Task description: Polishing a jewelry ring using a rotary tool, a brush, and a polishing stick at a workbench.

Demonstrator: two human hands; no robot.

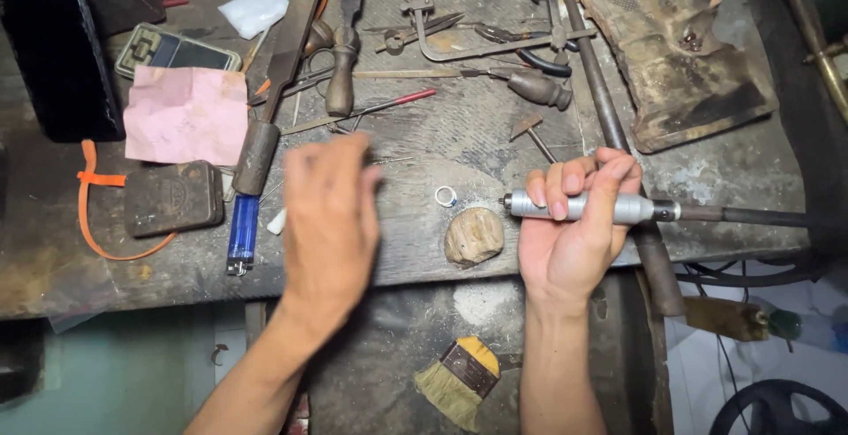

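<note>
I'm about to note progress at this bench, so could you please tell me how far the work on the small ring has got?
Done: the silver ring lies on the bench beside a rounded wooden block, with pale dust below the edge. In hand: the right hand grips a metal rotary handpiece, tip pointing at the ring; the left hand hovers open, blurred. Left: tool and ring are apart, so the ring is not being worked.

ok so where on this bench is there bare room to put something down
Bare wood lies between the small ring and the red-tipped rod above it, and right of the right hand below the carved wooden block. The back, around the files and pliers, is crowded. The left hand hovers left of the ring.
</note>
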